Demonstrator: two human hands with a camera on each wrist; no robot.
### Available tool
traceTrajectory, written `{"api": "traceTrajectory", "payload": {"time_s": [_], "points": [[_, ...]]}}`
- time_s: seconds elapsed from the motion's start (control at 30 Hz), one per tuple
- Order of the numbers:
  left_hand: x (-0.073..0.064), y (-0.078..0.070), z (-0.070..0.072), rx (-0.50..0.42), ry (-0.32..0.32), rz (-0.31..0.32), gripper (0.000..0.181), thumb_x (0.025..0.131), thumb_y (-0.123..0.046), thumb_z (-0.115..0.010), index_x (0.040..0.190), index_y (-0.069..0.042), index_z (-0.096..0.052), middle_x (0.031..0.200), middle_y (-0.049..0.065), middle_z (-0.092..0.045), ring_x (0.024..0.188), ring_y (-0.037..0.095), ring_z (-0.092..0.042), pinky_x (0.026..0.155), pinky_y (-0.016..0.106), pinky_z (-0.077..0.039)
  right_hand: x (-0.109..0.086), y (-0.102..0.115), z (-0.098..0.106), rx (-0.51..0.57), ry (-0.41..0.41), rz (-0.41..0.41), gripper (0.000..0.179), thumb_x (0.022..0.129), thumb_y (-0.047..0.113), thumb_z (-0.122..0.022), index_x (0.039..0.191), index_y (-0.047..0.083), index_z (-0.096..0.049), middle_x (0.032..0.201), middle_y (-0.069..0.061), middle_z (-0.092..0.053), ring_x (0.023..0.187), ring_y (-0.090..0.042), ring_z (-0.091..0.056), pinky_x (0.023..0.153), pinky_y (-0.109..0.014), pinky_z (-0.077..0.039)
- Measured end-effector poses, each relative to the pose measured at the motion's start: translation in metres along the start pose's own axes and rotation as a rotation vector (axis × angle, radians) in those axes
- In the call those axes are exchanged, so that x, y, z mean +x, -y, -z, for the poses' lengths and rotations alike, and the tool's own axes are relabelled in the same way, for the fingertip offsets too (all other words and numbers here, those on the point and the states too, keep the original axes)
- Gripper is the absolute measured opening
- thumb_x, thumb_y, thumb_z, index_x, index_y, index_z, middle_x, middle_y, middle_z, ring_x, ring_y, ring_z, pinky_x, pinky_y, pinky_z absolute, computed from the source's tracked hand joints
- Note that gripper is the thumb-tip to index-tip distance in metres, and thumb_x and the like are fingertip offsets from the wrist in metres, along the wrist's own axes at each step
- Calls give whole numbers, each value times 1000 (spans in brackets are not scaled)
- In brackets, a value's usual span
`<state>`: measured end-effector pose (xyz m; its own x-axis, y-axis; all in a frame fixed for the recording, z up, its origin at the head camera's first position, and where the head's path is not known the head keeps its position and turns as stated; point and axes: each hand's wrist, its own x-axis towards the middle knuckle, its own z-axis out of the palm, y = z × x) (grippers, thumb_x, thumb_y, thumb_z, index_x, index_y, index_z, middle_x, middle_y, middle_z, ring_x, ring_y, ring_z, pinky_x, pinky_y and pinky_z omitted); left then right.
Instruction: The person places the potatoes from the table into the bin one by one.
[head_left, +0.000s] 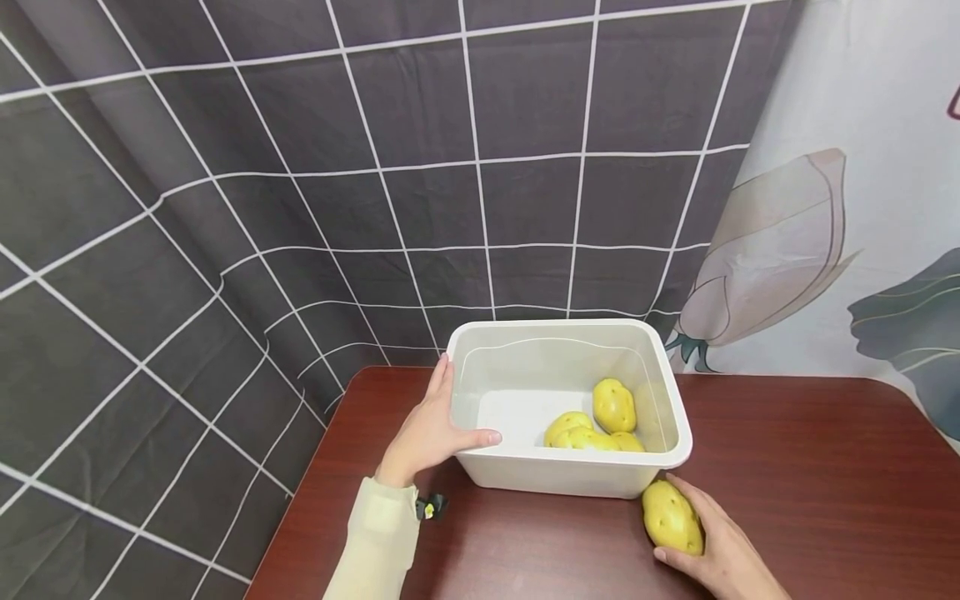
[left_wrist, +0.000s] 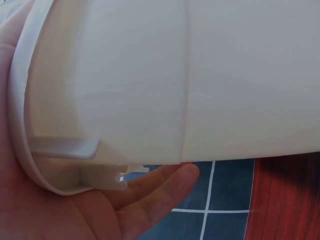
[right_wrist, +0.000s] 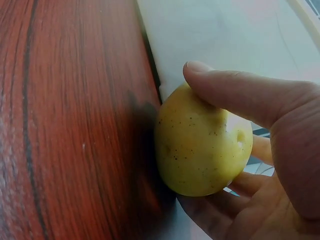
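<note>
A white plastic bin (head_left: 570, 473) stands on the table with several yellow potatoes (head_left: 615, 406) in its right part. My left hand (head_left: 427, 429) holds the bin's front left corner, thumb over the front rim and fingers along the outer left side. In the left wrist view, the bin's wall (left_wrist: 135, 85) fills most of the picture, with fingers (left_wrist: 165, 192) beside it. By the bin's front right corner, my right hand (head_left: 723, 542) grips another potato (head_left: 671, 517). The right wrist view shows this potato (right_wrist: 200, 145) between thumb and fingers, close to the tabletop.
The reddish-brown wooden table (head_left: 810, 467) extends to the right of the bin. A dark grey curtain (head_left: 420, 208) with white grid lines hangs behind and to the left. At the back right hangs a pale cloth (head_left: 885, 192) with a flower print.
</note>
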<state>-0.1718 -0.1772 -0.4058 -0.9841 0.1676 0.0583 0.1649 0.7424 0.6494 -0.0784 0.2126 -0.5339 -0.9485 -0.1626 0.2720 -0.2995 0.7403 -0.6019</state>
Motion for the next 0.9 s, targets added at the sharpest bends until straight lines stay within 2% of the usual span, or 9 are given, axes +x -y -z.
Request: {"api": "traceTrajectory", "payload": {"time_s": [0.07, 0.17, 0.37, 0.7, 0.9], "points": [[0, 0, 0, -1, 1, -1, 132, 67, -62, -85, 162, -8, -13, 169, -1, -5, 136, 33, -47, 104, 54, -43, 0, 2, 1, -22, 18, -24, 98, 62, 37, -96, 142, 5, -50, 131, -13, -60, 104, -16, -55, 84, -18, -41], [0, -1, 1, -2, -1, -10, 131, 67, -63, -85, 162, -6, -13, 169, 1, -5, 135, 33, -48, 104, 54, -44, 1, 4, 3, -32, 36, -40, 98, 63, 38, -95, 142, 3, -50, 130, -15, -60, 103, -24, -57, 82, -30, -48], [-1, -1, 1, -8, -2, -14, 131, 68, -63, -84, 161, -4, -15, 169, 3, -5, 135, 35, -47, 104, 55, -43, 3, 7, 5, -36, 102, -98, 98, 66, 40, -93, 143, 1, -47, 131, -18, -59, 106, -28, -58, 82, -43, -50], [-1, 1, 0, -5, -4, -14, 131, 67, -64, -84, 161, -5, -14, 169, 2, -6, 135, 34, -48, 103, 54, -44, 2, 8, 8, -46, 104, -109, 97, 65, 39, -94, 142, 0, -49, 130, -19, -60, 106, -29, -58, 83, -45, -50], [0, 2, -1, 6, -7, -10, 132, 66, -64, -85, 162, -7, -13, 169, 0, -6, 136, 34, -47, 104, 54, -43, 2, 7, 9, -35, 102, -116, 98, 66, 36, -94, 142, -3, -47, 130, -24, -59, 108, -35, -59, 85, -55, -49]]}}
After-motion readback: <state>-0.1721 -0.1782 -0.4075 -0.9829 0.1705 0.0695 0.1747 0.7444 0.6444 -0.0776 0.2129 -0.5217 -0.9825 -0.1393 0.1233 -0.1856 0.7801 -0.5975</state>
